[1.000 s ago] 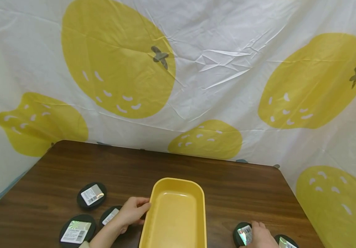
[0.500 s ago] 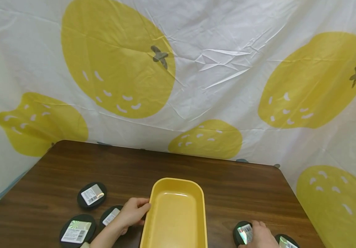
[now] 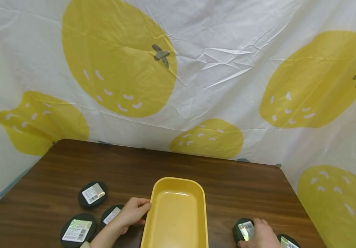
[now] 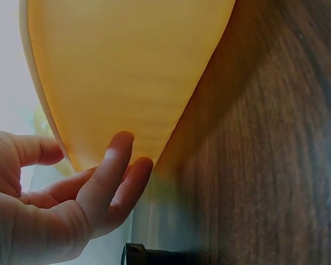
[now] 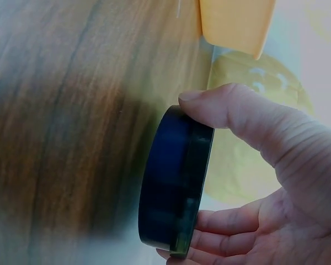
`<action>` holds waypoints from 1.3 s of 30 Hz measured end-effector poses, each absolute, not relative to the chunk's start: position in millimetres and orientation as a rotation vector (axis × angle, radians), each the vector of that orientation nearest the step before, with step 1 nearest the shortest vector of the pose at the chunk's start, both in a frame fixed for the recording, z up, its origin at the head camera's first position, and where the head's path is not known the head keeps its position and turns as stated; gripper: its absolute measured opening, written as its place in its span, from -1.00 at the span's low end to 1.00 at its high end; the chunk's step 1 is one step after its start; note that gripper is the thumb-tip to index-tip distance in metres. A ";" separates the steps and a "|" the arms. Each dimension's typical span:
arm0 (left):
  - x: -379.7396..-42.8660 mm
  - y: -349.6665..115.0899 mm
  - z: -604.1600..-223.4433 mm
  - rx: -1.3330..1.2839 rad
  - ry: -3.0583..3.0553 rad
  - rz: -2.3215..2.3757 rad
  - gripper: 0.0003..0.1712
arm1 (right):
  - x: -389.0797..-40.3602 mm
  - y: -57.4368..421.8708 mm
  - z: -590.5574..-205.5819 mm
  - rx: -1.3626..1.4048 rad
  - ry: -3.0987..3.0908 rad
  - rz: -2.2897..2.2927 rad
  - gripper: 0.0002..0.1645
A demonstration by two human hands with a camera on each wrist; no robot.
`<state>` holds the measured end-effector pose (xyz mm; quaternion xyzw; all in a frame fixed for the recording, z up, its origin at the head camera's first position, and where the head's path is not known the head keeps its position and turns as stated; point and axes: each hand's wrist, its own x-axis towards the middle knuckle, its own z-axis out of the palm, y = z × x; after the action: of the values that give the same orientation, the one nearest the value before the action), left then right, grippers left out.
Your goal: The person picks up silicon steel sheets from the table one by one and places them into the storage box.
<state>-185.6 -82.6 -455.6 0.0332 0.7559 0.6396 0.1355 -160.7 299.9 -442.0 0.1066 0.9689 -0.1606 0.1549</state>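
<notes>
A deep yellow plastic tray (image 3: 178,220) with rounded corners stands at the table's front middle. My left hand (image 3: 132,213) pinches its left rim, the thumb at the rim and fingers against the outer wall (image 4: 132,72). At the front right, my right hand (image 3: 261,236) grips a flat round black container (image 3: 243,229) with a shiny white label. In the right wrist view, the thumb lies on one edge of this black container (image 5: 174,176) and the fingers curl at the opposite edge. It stands tilted close over the wood.
Three similar black containers lie to the left: one at the back (image 3: 92,195), one at the front (image 3: 78,230), one beside the left wrist (image 3: 111,215). Another black container (image 3: 287,242) lies right of the right hand. A lemon-print cloth (image 3: 212,86) hangs behind the brown table (image 3: 227,186).
My right hand and the black container in it have shifted slightly up in view, with the container's label tilting a little. My left hand stays on the tray rim.
</notes>
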 end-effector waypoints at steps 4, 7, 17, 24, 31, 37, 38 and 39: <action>-185.8 -83.0 -455.9 0.100 2.162 1.860 -0.62 | -160.1 298.1 -437.3 0.278 2.802 -0.446 0.20; -185.9 -82.7 -456.0 0.087 2.152 1.860 -0.62 | -159.0 295.3 -434.1 0.247 2.824 -0.447 0.19; -186.4 -83.7 -456.4 0.081 2.090 1.878 -0.61 | -159.8 276.6 -419.4 0.190 2.901 -0.454 0.16; -186.9 -84.9 -455.0 0.049 2.077 1.857 -0.60 | -158.8 268.7 -410.7 0.185 2.921 -0.464 0.19; -187.8 -83.9 -454.8 0.009 2.093 1.836 -0.60 | -159.6 260.9 -402.8 0.197 2.924 -0.464 0.17; -187.9 -84.0 -455.4 0.011 2.090 1.838 -0.60 | -159.8 254.7 -399.0 0.212 2.921 -0.478 0.19; -187.9 -84.0 -455.4 0.012 2.089 1.837 -0.60 | -159.6 254.0 -398.3 0.213 2.923 -0.482 0.19; -187.9 -84.1 -455.5 0.014 2.087 1.837 -0.60 | -159.2 253.4 -397.5 0.210 2.926 -0.489 0.18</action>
<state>-187.9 -84.1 -455.5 0.0050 0.7384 0.6500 0.1796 -159.2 253.4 -397.5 0.0705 0.9804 -0.1639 0.0838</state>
